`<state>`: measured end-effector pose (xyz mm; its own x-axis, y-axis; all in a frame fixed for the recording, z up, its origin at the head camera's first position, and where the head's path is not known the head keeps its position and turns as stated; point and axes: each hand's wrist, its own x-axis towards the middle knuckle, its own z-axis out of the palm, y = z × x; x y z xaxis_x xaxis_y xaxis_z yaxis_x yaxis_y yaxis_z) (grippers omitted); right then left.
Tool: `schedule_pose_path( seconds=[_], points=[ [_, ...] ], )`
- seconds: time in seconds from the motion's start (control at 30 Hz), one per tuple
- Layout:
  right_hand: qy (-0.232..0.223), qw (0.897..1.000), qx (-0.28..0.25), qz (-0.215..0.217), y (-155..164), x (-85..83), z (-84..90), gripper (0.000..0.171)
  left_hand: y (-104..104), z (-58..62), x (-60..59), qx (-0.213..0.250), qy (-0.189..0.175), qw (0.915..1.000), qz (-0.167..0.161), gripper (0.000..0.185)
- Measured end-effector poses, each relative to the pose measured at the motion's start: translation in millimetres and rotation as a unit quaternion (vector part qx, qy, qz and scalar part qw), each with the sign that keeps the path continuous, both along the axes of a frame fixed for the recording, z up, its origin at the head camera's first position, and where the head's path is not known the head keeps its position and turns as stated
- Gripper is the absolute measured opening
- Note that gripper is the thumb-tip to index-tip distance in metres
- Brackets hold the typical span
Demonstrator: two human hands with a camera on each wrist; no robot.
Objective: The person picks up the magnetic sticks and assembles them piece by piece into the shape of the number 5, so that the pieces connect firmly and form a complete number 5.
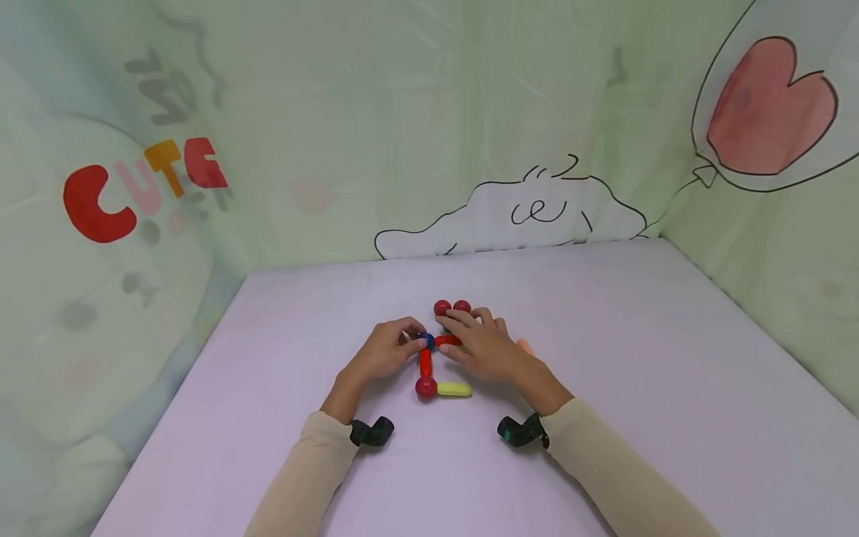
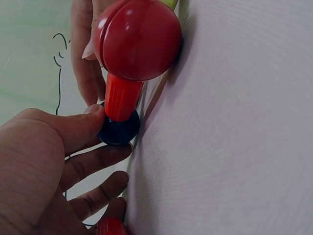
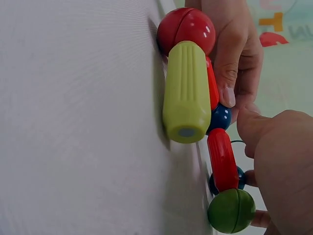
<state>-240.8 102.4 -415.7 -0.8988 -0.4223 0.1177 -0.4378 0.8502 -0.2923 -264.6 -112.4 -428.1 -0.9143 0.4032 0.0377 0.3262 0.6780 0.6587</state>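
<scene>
My left hand (image 1: 391,349) pinches a blue ball (image 1: 427,341) between thumb and fingers. From that ball a red ribbed stick (image 1: 426,363) runs toward me to a red ball (image 1: 426,388), where a yellow-green stick (image 1: 455,389) points right. A second red stick (image 1: 448,340) leads right from the blue ball, under my right hand (image 1: 488,349). That hand's fingers reach loosely over the pieces, its thumb apart from them. In the right wrist view, its fingertips touch another blue ball (image 3: 241,177) and a green ball (image 3: 232,210) at the stick's far end.
Two red balls (image 1: 452,306) sit just beyond my right fingers. An orange piece (image 1: 526,347) shows partly behind the right hand. In the left wrist view, a red piece (image 2: 111,226) lies beneath my left fingers. Printed curtains border the pale table (image 1: 302,313).
</scene>
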Motion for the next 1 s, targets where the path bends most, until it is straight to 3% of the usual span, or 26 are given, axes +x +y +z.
schedule_pose_path(
  seconds=[0.4, 0.7, 1.0],
  points=[
    [0.008, 0.999, 0.027, -0.030, 4.2, -0.8, -3.5, 0.060, 2.2, 1.4, 2.9, -0.005, -0.009, 0.9999, 0.013, 0.021],
    [-0.007, 0.999, 0.030, -0.028, 4.5, -0.9, -5.7, 0.052, 2.0, 3.1, 3.0, -0.003, -0.004, 0.9999, 0.010, 0.022],
    [-0.006, 0.999, -0.001, -0.034, 4.0, -3.0, -8.1, 0.053, 2.0, 2.5, 2.7, 0.000, -0.008, 0.9999, 0.010, 0.021]
  ],
)
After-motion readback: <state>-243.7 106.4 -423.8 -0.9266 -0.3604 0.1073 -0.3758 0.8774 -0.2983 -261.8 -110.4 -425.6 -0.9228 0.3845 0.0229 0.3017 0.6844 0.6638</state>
